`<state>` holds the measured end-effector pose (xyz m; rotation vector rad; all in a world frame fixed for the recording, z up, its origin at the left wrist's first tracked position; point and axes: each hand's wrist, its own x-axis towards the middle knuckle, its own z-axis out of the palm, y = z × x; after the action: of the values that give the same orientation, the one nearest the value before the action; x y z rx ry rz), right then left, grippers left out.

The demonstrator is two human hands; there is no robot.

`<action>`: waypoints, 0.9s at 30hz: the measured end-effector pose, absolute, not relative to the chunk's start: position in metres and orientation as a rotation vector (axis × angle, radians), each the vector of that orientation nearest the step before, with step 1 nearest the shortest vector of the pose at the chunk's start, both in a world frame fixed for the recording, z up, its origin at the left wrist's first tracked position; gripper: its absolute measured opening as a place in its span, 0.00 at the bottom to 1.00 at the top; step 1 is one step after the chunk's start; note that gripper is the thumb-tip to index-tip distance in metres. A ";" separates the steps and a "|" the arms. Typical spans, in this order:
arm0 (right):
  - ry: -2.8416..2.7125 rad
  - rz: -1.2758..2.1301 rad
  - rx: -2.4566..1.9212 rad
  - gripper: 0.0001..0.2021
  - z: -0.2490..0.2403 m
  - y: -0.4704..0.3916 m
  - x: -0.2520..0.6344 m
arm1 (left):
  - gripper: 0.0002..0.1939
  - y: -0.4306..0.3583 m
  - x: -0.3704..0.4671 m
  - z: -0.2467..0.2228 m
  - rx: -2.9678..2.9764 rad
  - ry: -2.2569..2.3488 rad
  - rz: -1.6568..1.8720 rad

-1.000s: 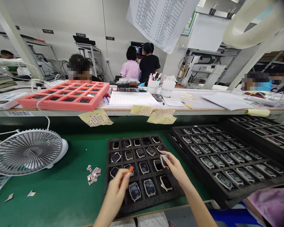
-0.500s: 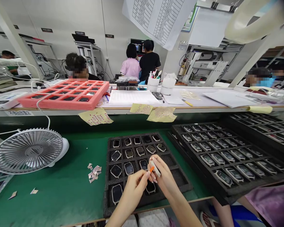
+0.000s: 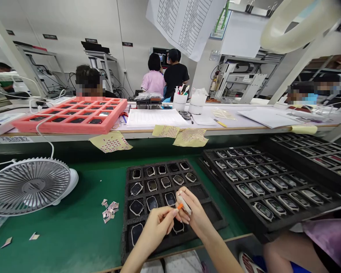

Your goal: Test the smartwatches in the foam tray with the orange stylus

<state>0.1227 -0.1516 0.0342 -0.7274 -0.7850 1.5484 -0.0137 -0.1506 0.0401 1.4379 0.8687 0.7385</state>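
My right hand [image 3: 194, 212] is wrapped around a light-grey smartwatch case [image 3: 185, 204], held edge-on above the black foam tray [image 3: 124, 223]. Between the thumb and forefinger of my left hand [image 3: 160, 222] is a small orange piece [image 3: 180, 206], pressed against or right beside the case's side. Whether it is a tab or a tool tip I cannot tell, since fingers cover most of it. Rows of square-faced smartwatches [image 3: 152, 203] lie in the tray's compartments below; my hands hide several of them. Two compartments at the tray's right hold no watch.
Left of the tray, small paper-like scraps [image 3: 110, 210] lie on the green mat [image 3: 68, 242], near a grey fan [image 3: 31, 185]. Larger black trays [image 3: 244, 227] of watches stand at right. A red foam tray [image 3: 102, 129] sits on the shelf ahead. Another person's leg [image 3: 281, 250] shows lower right.
The whole view has shifted slightly, so things appear a little further left. Both hands keep nearly the same grip on the watch case and the orange piece.
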 end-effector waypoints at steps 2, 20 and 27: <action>-0.677 1.623 -0.659 0.13 0.034 -0.151 0.120 | 0.26 -0.151 -0.010 0.038 1.402 0.851 0.757; -1.071 0.816 -1.219 0.11 0.005 -0.141 0.152 | 0.20 -0.140 -0.037 0.022 1.541 1.206 1.018; -1.687 0.226 -1.729 0.14 -0.024 -0.108 0.236 | 0.12 -0.121 -0.153 0.000 1.587 2.077 0.681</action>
<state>0.2358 -0.1082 -0.0245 -1.7287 -1.6871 0.2264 -0.1534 -0.1209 -0.0004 1.5867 2.0771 0.6811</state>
